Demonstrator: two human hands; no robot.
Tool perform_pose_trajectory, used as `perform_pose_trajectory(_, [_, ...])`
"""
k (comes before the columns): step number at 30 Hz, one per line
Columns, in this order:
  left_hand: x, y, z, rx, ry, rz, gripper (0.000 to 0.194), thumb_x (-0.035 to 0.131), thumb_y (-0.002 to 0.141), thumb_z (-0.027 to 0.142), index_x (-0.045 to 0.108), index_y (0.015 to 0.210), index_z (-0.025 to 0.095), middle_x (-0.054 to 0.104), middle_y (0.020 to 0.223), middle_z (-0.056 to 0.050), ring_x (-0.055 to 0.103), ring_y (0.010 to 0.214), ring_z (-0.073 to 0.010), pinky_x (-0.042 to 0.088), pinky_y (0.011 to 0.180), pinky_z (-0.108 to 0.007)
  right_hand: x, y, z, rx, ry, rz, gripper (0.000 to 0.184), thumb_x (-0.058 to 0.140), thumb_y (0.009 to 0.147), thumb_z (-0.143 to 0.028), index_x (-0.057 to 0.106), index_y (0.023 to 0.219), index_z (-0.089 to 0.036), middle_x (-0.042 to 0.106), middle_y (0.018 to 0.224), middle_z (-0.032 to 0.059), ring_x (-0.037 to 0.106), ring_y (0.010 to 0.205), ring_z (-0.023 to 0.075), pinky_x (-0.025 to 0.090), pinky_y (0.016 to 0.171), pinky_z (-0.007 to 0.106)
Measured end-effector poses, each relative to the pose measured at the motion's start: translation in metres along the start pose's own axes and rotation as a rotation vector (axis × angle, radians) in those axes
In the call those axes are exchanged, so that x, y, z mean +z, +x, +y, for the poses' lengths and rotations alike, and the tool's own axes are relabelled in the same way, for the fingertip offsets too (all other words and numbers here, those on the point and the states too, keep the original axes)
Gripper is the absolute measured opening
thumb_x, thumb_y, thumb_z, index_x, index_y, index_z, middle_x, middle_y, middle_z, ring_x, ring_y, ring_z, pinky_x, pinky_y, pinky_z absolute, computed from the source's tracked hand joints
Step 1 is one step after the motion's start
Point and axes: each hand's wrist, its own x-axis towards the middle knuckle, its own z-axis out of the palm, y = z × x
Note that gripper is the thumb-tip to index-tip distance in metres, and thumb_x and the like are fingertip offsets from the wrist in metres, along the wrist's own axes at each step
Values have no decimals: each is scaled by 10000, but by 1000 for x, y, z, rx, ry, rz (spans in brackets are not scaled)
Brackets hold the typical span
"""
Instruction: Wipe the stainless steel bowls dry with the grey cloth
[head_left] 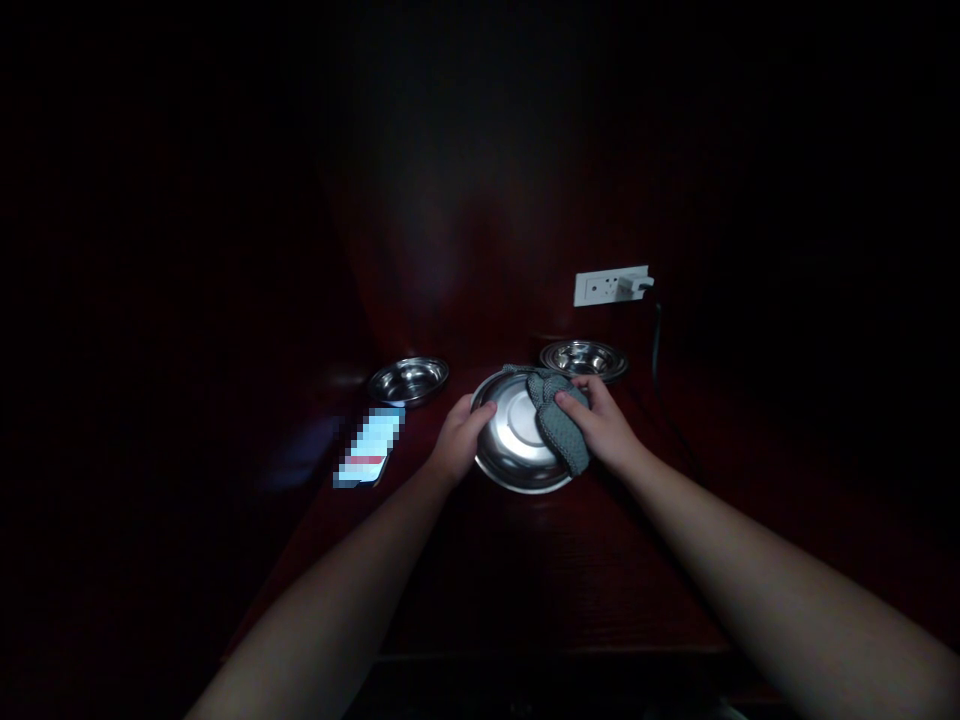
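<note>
A shiny steel bowl (517, 440) is held up over the dark red table, its underside turned toward me. My left hand (459, 440) grips its left rim, the thumb lying on the outer wall. At the right side, my right hand (602, 425) is closed on a grey-green cloth (562, 430), which is folded over the bowl's right edge and pressed against its outside. The fingers behind the bowl and cloth are hidden.
Behind the bowl stand a steel dish (409, 380) at left and more steel bowls (583, 358), seemingly stacked, at right. A lit phone (371, 450) lies left. A wall socket (611, 287) holds a plug with a cable hanging down. The table's front edge (555, 654) is near me.
</note>
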Motion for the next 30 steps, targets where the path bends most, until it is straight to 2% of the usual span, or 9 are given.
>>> perform_pose_trajectory(9, [1, -1, 0, -19, -24, -5, 357, 639, 692, 394, 623, 939, 138, 650, 869, -60, 577, 829, -210, 411, 792, -333, -1, 1, 0, 18, -3, -10, 396, 636, 672, -518, 476, 907, -241, 556, 770, -20, 529, 679, 174, 428, 615, 307])
perform_pose_trajectory(15, [3, -3, -4, -37, -57, -20, 350, 646, 693, 388, 614, 945, 147, 647, 888, -49, 578, 847, -202, 422, 793, -320, 1, 1, -1, 24, 73, 45, 419, 665, 640, -523, 487, 883, -231, 584, 775, -11, 555, 686, 180, 448, 612, 310])
perform_pose_trajectory(21, [8, -2, -6, -116, -383, 1, 302, 607, 731, 387, 583, 927, 157, 640, 868, -58, 603, 811, -187, 475, 728, -317, 2, 4, 1, -12, 114, 185, 441, 674, 635, -526, 480, 901, -232, 609, 804, 5, 578, 713, 192, 471, 640, 331])
perform_pose_trajectory(24, [8, -5, -6, -175, -423, -38, 287, 593, 742, 385, 569, 935, 174, 628, 837, -45, 605, 743, -164, 493, 652, -300, 1, 6, 3, -13, 97, 248, 464, 673, 627, -542, 472, 910, -235, 618, 847, 19, 588, 754, 206, 480, 665, 349])
perform_pose_trajectory(27, [9, -11, -7, -182, -344, -139, 390, 634, 723, 347, 529, 1077, 221, 621, 969, -40, 612, 781, -173, 509, 646, -319, 0, 6, 3, 16, 129, 248, 469, 674, 621, -551, 477, 902, -231, 614, 849, 20, 587, 757, 203, 480, 665, 341])
perform_pose_trajectory(30, [9, -13, -9, -137, -269, -140, 458, 651, 716, 350, 505, 1136, 238, 591, 1094, -54, 605, 882, -206, 509, 687, -342, 1, 6, 3, 54, 152, 198, 463, 663, 631, -558, 479, 900, -229, 611, 830, 15, 585, 744, 199, 475, 658, 333])
